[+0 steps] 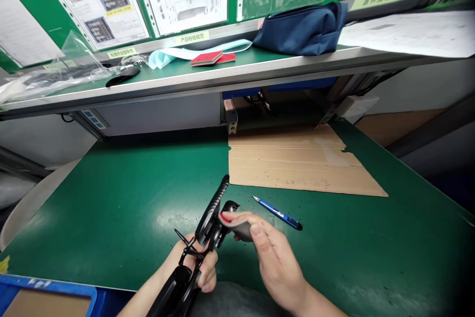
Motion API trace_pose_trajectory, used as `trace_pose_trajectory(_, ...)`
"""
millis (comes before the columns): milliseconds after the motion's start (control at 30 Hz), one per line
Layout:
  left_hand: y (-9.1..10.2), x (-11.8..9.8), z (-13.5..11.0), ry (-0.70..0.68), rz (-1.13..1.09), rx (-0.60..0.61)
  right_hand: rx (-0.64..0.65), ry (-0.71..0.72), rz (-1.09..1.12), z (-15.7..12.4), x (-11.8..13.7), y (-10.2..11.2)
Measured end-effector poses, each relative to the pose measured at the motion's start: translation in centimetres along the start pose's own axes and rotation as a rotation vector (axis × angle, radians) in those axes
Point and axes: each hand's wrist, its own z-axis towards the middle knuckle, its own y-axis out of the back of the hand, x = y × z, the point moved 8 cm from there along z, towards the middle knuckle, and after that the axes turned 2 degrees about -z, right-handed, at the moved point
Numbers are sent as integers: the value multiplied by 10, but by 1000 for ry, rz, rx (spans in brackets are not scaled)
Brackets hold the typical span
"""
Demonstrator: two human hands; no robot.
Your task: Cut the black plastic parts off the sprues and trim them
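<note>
The left hand [196,262] is curled closed around a glossy black plastic moulding [211,218], which it holds upright just above the green bench mat [111,218]. Thin ribbed and spurred sections project from the moulding. The right hand [274,257] is nearly closed, pinching a grey pad with a red edge [237,226] between thumb and fingers, and the pad touches the moulding's upper end. The pad's material cannot be confirmed from this view. A blue snap-off craft knife [278,213] lies just beyond the right hand, its bare blade pointing away, near a flattened cardboard sheet [297,163]. Dark specks are scattered across the mat.

Risks: a slip of the right hand could bring it against the exposed blade. Uneven pressure or a twisting grip could snap the thin spurs. Specks caught under the pad could scratch the gloss, and the moulding could mark if dropped
</note>
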Motion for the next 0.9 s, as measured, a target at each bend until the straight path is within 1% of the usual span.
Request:
trace_pose_trajectory(100,0,-6,1,-22,23,-10,141,-40,14,-5,-1,-7)
trace_pose_trajectory(167,-3,-17,-4,-50,131,-33,183,-21,-19,-7,-3,0)
trace_pose_trajectory(233,-8,-32,-13,-50,368,-103,210,25,-177,-6,-6,13)
trace_pose_trajectory(300,-13,-49,-25,0,696,-213,233,43,-397,-2,-13,26)
trace_pose_trajectory(367,-19,-66,-36,64,1045,-316,187,54,-564,7,-14,36)
trace_pose_trajectory(400,-23,-72,-39,81,1205,-345,162,94,-620,12,-9,37)
trace_pose_trajectory(433,-28,-78,-39,84,1343,-365,167,159,-668,16,-1,32)
trace_pose_trajectory(467,-33,-80,-37,81,1453,-374,228,232,-726,19,6,19)
trace_pose_trajectory(500,-38,-81,-34,67,1532,-372,327,303,-801,20,12,3)
trace_pose_trajectory(533,-42,-81,-29,43,1583,-369,436,355,-882,20,16,-15)
trace_pose_trajectory(567,-46,-80,-25,15,1612,-372,527,371,-954,20,16,-30)
trace_pose_trajectory(600,-48,-79,-21,-7,1627,-376,586,348,-1012,21,14,-42)
trace_pose_trajectory(633,-48,-77,-17,-17,1629,-377,615,302,-1057,23,11,-49)
trace_pose_trajectory(700,-45,-72,-13,-5,1605,-371,627,215,-1132,26,3,-57)
trace_pose_trajectory(767,-38,-69,-13,-4,1566,-394,635,173,-1223,27,-9,-58)
trace_pose_trajectory(833,-33,-73,-15,-76,1573,-468,598,165,-1276,28,-20,-54)
trace_pose_trajectory(867,-31,-76,-17,-126,1598,-506,557,162,-1256,30,-24,-51)
trace_pose_trajectory(900,-30,-78,-18,-156,1613,-515,508,160,-1205,32,-28,-48)
